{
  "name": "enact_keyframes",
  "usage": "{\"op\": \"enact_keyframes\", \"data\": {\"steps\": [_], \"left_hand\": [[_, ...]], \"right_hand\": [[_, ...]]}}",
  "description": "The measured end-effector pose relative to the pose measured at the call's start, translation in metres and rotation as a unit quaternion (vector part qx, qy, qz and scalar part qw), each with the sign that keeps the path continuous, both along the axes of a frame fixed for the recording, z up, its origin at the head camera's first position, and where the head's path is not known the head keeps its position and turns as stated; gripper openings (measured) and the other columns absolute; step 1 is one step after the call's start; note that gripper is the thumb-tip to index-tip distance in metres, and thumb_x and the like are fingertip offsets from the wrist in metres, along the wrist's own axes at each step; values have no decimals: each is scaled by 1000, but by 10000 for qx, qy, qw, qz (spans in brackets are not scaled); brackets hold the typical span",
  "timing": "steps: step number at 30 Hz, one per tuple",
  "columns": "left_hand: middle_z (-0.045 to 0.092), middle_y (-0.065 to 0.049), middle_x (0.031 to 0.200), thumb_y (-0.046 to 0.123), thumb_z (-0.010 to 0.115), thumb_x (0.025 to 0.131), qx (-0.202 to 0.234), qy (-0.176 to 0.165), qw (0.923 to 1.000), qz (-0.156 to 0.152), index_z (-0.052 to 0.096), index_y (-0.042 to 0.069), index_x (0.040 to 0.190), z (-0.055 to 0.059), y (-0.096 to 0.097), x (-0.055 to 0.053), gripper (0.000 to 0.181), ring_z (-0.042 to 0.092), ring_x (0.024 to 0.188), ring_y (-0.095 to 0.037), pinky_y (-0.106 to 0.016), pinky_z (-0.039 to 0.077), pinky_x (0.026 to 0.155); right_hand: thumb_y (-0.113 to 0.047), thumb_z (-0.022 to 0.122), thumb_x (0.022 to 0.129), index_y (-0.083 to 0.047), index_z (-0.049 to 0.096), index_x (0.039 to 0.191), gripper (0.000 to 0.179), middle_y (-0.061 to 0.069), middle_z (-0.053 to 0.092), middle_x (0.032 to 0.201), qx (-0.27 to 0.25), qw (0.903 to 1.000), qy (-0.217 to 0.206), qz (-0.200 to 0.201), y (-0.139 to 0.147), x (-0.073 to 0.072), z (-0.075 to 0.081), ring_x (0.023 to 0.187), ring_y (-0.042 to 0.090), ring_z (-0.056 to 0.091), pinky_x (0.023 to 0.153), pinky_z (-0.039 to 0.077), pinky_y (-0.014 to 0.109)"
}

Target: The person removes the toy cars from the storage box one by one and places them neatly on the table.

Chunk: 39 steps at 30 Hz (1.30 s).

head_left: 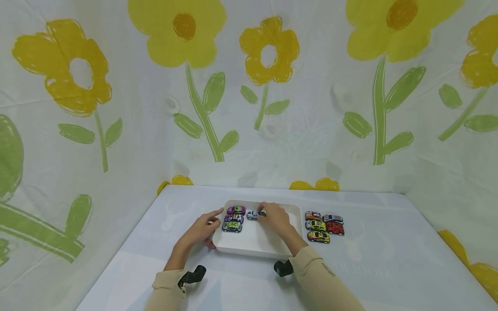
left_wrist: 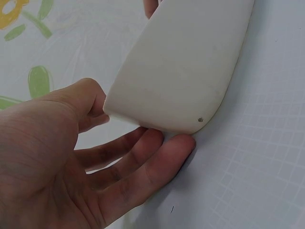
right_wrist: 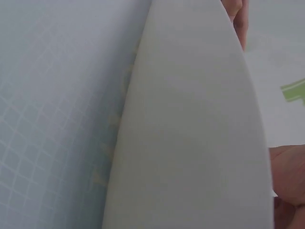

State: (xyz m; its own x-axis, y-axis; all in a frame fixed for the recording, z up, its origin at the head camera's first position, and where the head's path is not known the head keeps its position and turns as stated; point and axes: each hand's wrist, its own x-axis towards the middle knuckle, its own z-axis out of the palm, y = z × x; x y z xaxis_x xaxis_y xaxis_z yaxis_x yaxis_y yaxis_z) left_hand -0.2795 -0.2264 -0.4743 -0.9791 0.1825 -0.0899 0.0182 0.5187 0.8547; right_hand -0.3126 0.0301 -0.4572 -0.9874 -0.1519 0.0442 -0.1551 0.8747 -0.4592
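Behind a white tabletop [head_left: 389, 242] hung a white cloth [head_left: 303, 142] printed with yellow flowers; faint lettering on the former and a dark mark on the beige right sleeve [head_left: 330, 280] were illegible. The left hand [head_left: 200, 229] gripped the left end of a shallow white rectangular tray [head_left: 249, 252], fingers bent against it. Inside, the right hand [head_left: 275, 218] pinched a small white-and-black toy car [head_left: 253, 214], near three purple and green toy cars [head_left: 232, 226]. Five multicoloured toy cars [head_left: 316, 225] stood just right of the tray.

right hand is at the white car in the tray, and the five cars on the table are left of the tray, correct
The side is wrong: the five cars on the table are right of the tray, as the head view shows.
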Motion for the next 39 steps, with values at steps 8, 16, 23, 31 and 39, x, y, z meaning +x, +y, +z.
{"op": "enact_keyframes", "data": {"steps": [8, 16, 23, 31, 39], "left_hand": [[59, -20, 127, 14, 53, 97, 76, -37, 10000, 45, 43, 20, 150, 1, 0, 0, 54, 65, 91, -24, -40, 61, 48], [59, -20, 127, 14, 53, 97, 82, -54, 9999, 42, 43, 21, 150, 4, 1, -3, 54, 65, 90, -24, -40, 61, 48], [59, -20, 128, 15, 53, 98, 30, -55, 9999, 84, 43, 22, 150, 2, 0, -1, 54, 65, 94, -25, -40, 61, 48], [59, -21, 127, 14, 53, 98, 18, -58, 10000, 48, 43, 21, 150, -1, -1, 1, 53, 65, 89, -23, -39, 61, 48], [59, -21, 127, 15, 53, 98, 63, -45, 10000, 14, 42, 21, 150, -2, -1, 0, 54, 65, 89, -23, -39, 61, 48]], "right_hand": [[-23, 73, 87, -22, 68, 114, 28, 5, 68, 110, 53, 9999, -124, -2, 5, 0, 7, 90, 20, 57, 79, 54, 38], [-26, 73, 88, -21, 68, 115, 28, 5, 67, 112, 71, 9998, -177, 1, 14, 2, 17, 92, 20, 58, 80, 54, 40], [-27, 73, 88, -20, 69, 114, 27, 2, 68, 98, 182, 9995, -126, 209, 28, 8, 26, 80, 16, 56, 70, 48, 31], [-25, 73, 88, -18, 69, 113, 27, 1, 68, 90, 57, 9992, -224, 314, 50, 22, 38, 73, 16, 56, 58, 45, 26], [-25, 73, 88, -18, 68, 115, 28, 4, 69, 93, 77, 9993, -296, 219, 81, 32, 52, 75, 18, 57, 59, 48, 27]]}}
